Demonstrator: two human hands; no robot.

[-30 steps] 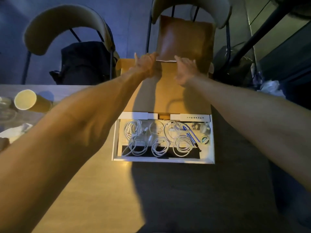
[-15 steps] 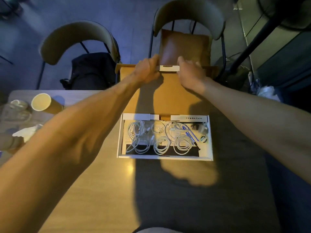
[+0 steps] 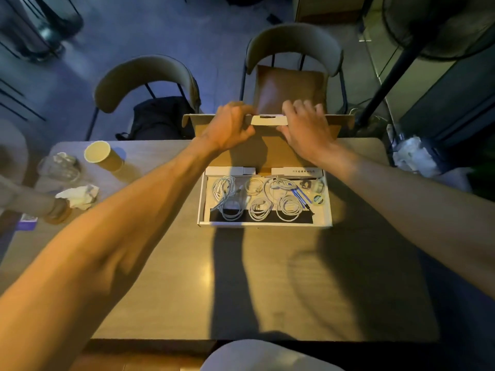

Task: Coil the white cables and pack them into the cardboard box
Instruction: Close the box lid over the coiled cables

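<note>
white cables (image 3: pixel 257 199) | coiled, lying inside cardboard box (image 3: pixel 263 224) mid-tabletop | lid (image 3: pixel 265 148): light, bendable, best held at far edge | left hand (image 3: pixel 230 127), right hand (image 3: pixel 305 127) each closed on it

Paper cup (image 3: pixel 97 152), crumpled tissue (image 3: pixel 79 195) and glass (image 3: pixel 59 167) on the table's (image 3: pixel 166 277) left; two chairs (image 3: pixel 146 84) beyond.

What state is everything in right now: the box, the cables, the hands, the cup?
Cardboard box: open, on the table.
Lid: raised, held at its far edge.
White cables: coiled, lying inside the box.
Left hand: gripping the lid edge.
Right hand: gripping the lid edge.
Paper cup: upright; contents unclear.
</note>
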